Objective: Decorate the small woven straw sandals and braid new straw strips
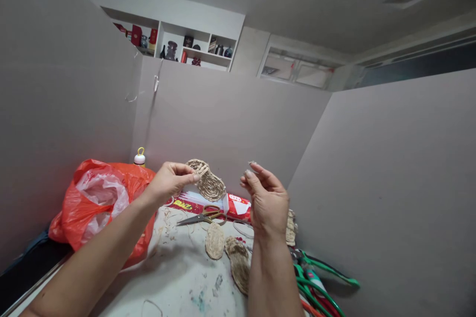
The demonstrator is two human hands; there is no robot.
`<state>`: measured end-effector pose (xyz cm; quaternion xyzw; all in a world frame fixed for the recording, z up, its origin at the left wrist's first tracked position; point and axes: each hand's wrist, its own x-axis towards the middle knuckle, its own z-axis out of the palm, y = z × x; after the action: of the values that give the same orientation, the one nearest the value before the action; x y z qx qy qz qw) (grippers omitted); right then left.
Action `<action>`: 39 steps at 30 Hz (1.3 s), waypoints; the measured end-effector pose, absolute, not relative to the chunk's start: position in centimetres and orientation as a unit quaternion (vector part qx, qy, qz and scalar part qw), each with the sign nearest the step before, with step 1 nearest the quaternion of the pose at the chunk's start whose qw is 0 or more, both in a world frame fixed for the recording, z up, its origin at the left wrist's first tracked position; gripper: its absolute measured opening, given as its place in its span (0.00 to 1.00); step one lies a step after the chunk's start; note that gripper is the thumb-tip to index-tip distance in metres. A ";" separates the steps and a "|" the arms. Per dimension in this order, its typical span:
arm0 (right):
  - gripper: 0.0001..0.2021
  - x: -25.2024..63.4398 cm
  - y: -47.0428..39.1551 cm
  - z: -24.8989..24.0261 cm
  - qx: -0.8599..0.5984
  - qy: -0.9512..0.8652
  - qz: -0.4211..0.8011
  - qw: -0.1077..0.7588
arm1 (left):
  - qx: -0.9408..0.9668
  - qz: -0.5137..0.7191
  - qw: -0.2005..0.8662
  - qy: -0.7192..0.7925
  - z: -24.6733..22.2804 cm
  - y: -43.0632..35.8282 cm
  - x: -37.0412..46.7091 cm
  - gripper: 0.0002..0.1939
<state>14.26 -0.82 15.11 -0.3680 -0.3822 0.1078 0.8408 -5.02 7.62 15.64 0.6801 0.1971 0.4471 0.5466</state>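
Observation:
My left hand point(174, 178) pinches the upper end of a woven straw sole point(211, 185) between thumb and fingers, holding it up above the table. To its right, my right hand point(268, 198) is raised with thumb and fingers drawn together. A small pale bit shows at its fingertips, too fine to make out. Below the hands, gold-handled scissors point(204, 215) lie with their blades pointing left. Nearer to me are a small oval woven straw piece point(214, 241) and a straw slipper point(238, 263), the latter partly hidden by my right forearm.
An orange-red plastic bag point(80, 198) bulges at the left, with a white-capped bottle point(140, 158) behind it. Red packaging point(238, 206) lies at the table's back. Green-handled tools point(316, 282) crowd the right side. Grey partitions point(238, 124) enclose the stained white table point(186, 277).

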 end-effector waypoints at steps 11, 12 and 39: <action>0.13 14.6 -2.2 16.1 -0.336 -0.376 0.087 0.859 | 0.760 0.380 0.502 0.162 16.0 7.1 -5.4 0.09; 0.13 14.9 -2.8 16.5 -0.325 -0.370 0.069 0.868 | 0.775 0.370 0.489 0.156 15.9 7.1 -5.3 0.08; 0.14 16.1 -7.8 18.2 -0.300 -0.386 -0.074 0.869 | 0.867 0.309 0.354 0.165 15.3 7.4 -4.1 0.08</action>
<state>16.09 -7.76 18.21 -0.3003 -0.3862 -0.0742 0.8690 -4.08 7.44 15.34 0.8672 0.1652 0.3094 0.3535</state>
